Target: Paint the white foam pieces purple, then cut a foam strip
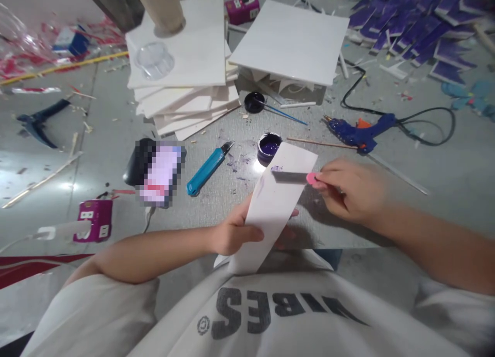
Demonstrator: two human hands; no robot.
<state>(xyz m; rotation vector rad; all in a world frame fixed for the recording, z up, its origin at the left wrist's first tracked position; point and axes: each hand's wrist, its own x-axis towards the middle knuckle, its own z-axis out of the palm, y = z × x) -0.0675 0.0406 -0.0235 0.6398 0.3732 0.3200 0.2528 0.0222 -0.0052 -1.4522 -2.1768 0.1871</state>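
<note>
My left hand is closed around a long white foam board strip, thumb on top and fingers beneath. The strip slants away from my shirt, its far end beside a small pot of purple paint. A few purple smears mark its upper part. My right hand, slightly blurred, pinches the pink end of a flat, dark grey tool. The tool's grey length lies across the strip, near a purple smear; its exact kind is unclear. A blue utility knife lies left of the pot.
White boards are stacked at the back, beside another white board. A blue glue gun and cord lie right, below purple pieces. A thin brush rests on a dark lid. A phone stands left.
</note>
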